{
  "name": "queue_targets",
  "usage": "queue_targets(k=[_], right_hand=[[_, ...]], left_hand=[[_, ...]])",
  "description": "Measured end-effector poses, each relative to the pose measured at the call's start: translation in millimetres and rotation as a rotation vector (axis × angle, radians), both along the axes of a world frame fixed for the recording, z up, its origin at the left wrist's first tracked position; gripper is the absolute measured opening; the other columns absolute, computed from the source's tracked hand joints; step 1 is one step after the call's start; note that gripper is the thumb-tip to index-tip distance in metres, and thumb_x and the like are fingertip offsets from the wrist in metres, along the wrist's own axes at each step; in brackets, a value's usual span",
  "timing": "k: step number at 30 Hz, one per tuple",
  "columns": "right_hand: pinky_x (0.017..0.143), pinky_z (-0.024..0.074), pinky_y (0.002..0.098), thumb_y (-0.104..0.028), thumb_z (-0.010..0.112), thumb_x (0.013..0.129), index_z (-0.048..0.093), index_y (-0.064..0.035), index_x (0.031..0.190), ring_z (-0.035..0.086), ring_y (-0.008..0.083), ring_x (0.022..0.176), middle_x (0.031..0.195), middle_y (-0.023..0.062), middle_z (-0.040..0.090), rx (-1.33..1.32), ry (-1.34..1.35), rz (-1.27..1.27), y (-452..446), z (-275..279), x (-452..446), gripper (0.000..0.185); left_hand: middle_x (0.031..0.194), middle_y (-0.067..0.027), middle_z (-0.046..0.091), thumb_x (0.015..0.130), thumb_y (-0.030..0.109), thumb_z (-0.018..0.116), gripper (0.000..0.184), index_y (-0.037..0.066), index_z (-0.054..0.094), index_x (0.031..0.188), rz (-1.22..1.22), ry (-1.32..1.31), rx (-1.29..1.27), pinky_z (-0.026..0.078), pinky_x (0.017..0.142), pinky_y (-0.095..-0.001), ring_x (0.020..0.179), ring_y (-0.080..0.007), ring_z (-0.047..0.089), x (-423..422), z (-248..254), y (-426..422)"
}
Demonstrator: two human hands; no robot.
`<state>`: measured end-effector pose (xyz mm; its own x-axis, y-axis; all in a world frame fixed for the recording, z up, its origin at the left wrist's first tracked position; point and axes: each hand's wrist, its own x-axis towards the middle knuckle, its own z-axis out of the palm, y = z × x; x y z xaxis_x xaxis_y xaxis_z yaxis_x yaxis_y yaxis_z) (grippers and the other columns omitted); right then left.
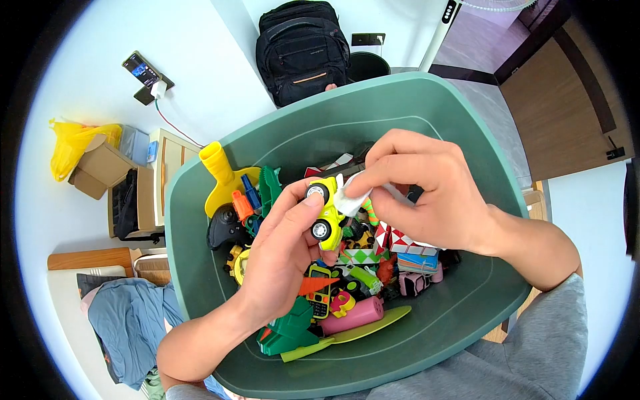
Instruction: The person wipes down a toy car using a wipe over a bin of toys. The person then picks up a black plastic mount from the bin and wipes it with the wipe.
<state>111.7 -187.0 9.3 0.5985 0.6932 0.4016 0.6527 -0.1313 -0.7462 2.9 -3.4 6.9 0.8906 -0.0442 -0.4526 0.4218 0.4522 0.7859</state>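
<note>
- Partly hidden: the yellow-green toy car (330,217), just about the centre of the frame. I see its wheeled underside edge and two wheels; its far side is behind the left hand (283,233).
- I cannot make out the full extent of the white cloth (353,199). It is crumpled, and part of it is lost inside the right hand (427,187). Whether it is tissue or fabric, I cannot tell.
- Both forearms cover part of the large green tub (387,110), and the toys beneath the hands overlap too densely for me to count.
- On the phone (140,70), upper left of the frame, the screen text is too small for me to read.
- A white fan (440,33) is cut off by the top edge.
- Left hand: closed around the car, thumb laid by the upper wheel, fingers mostly out of sight behind the body.
- Right hand: thumb and forefinger pinching the cloth, which touches the car's right side; remaining fingers bent.
- Position of the car: held above the tub's contents, with a black game controller (227,227) left of it and a pink cylinder (352,316) below it in the frame.
</note>
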Motion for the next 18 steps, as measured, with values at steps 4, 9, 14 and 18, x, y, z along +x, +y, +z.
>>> queue_targets(k=[4, 9, 14, 18], right_hand=[[0.048, 0.0433, 0.0268, 0.003, 0.065, 0.076, 0.074, -0.0079, 0.091, 0.057, 0.0143, 0.057, 0.083, 0.0041, 0.062, 0.027, 0.047, -0.012, 0.0, 3.7, -3.9, 0.021], [0.049, 0.0435, 0.0266, 0.004, 0.064, 0.075, 0.074, -0.0072, 0.09, 0.057, 0.0151, 0.06, 0.083, 0.0053, 0.062, 0.077, 0.042, 0.074, 3.1, 1.4, -6.1, 0.021], [0.053, 0.0439, 0.0244, 0.009, 0.063, 0.069, 0.076, -0.0081, 0.088, 0.059, 0.013, 0.066, 0.084, 0.005, 0.061, 0.016, 0.057, 0.061, 0.1, -1.0, -5.1, 0.029], [0.051, 0.0454, 0.0281, 0.005, 0.065, 0.074, 0.072, -0.0056, 0.087, 0.06, 0.0162, 0.064, 0.083, 0.0071, 0.061, 0.03, 0.04, 0.096, 1.3, -1.2, -6.8, 0.019]], left_hand=[[0.103, -0.0011, 0.061, 0.099, 0.04, 0.046, 0.036, 0.011, 0.053, 0.12, 0.05, 0.0, -0.005, 0.045, 0.069, -0.0277, 0.086, -0.0105, 0.057, 1.3, 2.0, -2.3], [0.099, -0.0046, 0.063, 0.098, 0.039, 0.044, 0.037, 0.009, 0.055, 0.116, 0.067, 0.007, -0.038, 0.046, 0.067, -0.0294, 0.083, -0.0139, 0.058, 0.4, -0.2, -1.3], [0.097, -0.0075, 0.064, 0.097, 0.037, 0.04, 0.04, 0.006, 0.057, 0.118, 0.071, 0.033, -0.108, 0.046, 0.065, -0.0312, 0.079, -0.0179, 0.059, -0.2, -0.2, 0.4], [0.097, -0.0087, 0.065, 0.096, 0.037, 0.039, 0.043, 0.006, 0.057, 0.12, 0.093, 0.028, -0.133, 0.046, 0.063, -0.0326, 0.078, -0.0195, 0.059, -1.0, -2.4, 1.6]])
